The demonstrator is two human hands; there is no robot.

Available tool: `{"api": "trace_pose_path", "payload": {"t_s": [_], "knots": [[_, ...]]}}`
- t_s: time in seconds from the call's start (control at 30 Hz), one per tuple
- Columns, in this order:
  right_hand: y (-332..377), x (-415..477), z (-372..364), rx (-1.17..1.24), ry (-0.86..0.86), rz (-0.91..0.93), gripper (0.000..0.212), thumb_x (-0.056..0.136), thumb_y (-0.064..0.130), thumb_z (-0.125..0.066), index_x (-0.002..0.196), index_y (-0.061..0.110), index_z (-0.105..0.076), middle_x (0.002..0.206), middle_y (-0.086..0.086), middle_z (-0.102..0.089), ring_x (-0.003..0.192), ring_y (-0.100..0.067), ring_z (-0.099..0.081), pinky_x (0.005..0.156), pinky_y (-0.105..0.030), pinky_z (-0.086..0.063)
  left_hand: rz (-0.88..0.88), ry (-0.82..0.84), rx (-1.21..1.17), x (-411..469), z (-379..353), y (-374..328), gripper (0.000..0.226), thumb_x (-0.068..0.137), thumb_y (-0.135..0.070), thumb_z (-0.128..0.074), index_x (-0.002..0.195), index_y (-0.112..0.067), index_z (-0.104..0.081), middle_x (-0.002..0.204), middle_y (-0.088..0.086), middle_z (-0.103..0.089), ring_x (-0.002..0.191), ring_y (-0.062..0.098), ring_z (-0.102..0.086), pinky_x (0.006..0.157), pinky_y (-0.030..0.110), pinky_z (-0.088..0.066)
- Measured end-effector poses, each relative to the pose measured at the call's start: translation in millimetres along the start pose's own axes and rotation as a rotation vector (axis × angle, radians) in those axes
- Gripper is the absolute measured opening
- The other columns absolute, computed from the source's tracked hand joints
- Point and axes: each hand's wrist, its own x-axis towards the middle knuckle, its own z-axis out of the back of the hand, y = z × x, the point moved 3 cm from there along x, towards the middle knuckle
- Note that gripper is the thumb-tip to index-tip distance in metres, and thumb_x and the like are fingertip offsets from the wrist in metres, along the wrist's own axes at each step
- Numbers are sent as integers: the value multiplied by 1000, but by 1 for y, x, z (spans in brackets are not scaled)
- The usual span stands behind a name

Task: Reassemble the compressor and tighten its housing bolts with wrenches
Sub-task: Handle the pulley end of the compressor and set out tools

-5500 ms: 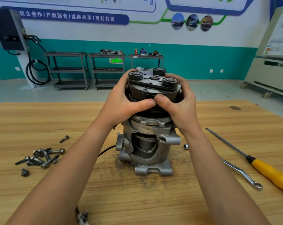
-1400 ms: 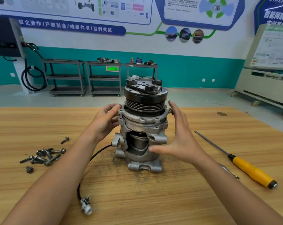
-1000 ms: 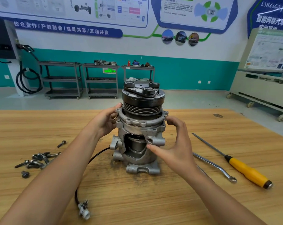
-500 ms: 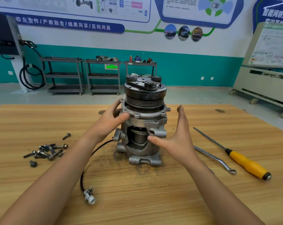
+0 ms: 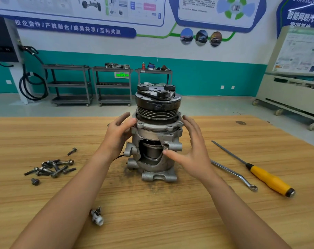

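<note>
Your compressor [image 5: 157, 133] stands upright on the wooden table [image 5: 152, 212] at the centre of the frame. It has a black ribbed pulley on top and a grey cast housing below, with a cutaway window showing the inner drum. Its far side is hidden, and its black cable [image 5: 120, 156] mostly vanishes behind your left forearm. Your left hand [image 5: 118, 135] lies open against the left flange, thumb on the rim. Your right hand [image 5: 195, 151] is open, fingers straight, just beside the right flank. Whether it touches is unclear.
</note>
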Motion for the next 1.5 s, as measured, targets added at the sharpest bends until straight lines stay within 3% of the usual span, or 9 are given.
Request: {"api": "trace_pose_path", "payload": {"t_s": [0.1, 0.2, 0.43, 0.53, 0.63, 0.73, 0.93, 1.23, 1.5], "knots": [[12, -9, -4, -205, -139, 195, 61, 76, 25, -74, 131, 20, -49, 141, 13, -38, 137, -4, -17, 110, -62, -9, 99, -31, -66, 6, -1, -1, 31, 71, -37, -66, 92, -15, -66, 83, -1, -69, 68, 10, -63, 59, 18, -51], [16, -12, -5, -445, -231, 307, 60, 70, 21, -81, 123, 2, -59, 131, -9, -55, 131, -20, -27, 99, -68, -18, 228, 32, -9, 14, 6, -7, 33, 64, -39, -62, 90, -18, -63, 80, -4, -70, 66, 9, -64, 67, 26, -47], [31, -14, -16, -707, -167, 519, 59, 59, 6, -86, 113, 21, -69, 137, -11, -49, 129, -28, -28, 97, -69, -11, 341, -95, -5, 29, -8, -5, 19, 86, -32, -59, 82, -13, -61, 85, 3, -62, 79, 17, -57, 68, 29, -45], [30, -13, -9, -559, -228, 398, 74, 68, 17, -82, 132, 30, -47, 145, -3, -25, 135, -23, -21, 103, -62, -7, 343, -17, 87, 27, 0, -11, 35, 70, -47, -63, 89, -18, -62, 85, 0, -68, 82, 15, -60, 69, 31, -45], [18, -6, 5, -205, -133, 59, 93, 72, 38, -78, 138, 51, -14, 154, 9, -9, 139, -6, -8, 114, -51, -10, 269, 71, 20, 22, 7, -10, 55, 69, -60, -54, 107, -21, -59, 97, -2, -72, 92, 12, -65, 72, 30, -49], [1, 5, 8, 133, 28, -223, 121, 59, 50, -80, 146, 42, 6, 157, 15, -4, 141, -3, -9, 112, -28, -15, 136, 157, 41, 14, 2, -12, 44, 81, -56, -45, 105, -23, -61, 97, -9, -72, 90, 4, -66, 71, 23, -51], [-11, 15, 8, 172, 190, -264, 129, 47, 58, -75, 151, 29, -5, 156, 14, -15, 136, 2, -17, 106, -20, -19, 10, -46, 150, 7, -9, -16, 26, 95, -35, -48, 96, -17, -67, 91, -1, -73, 83, 8, -68, 66, 18, -51], [-15, 54, 26, -2, 482, -185, 106, 70, 28, -80, 151, 25, -11, 156, 8, -18, 138, -4, -19, 101, -15, -18, -60, -201, 170, -17, 9, -17, 14, 93, -30, -53, 93, -25, -66, 86, -13, -73, 89, 1, -67, 80, 21, -46], [-16, 58, 26, 95, 412, -160, 113, 65, 22, -84, 151, 26, -10, 154, 5, -24, 135, -2, -23, 101, -18, -21, -124, -291, 260, -17, 5, -22, 13, 92, -23, -55, 86, -27, -65, 89, -5, -69, 88, 11, -64, 75, 21, -48]]}}
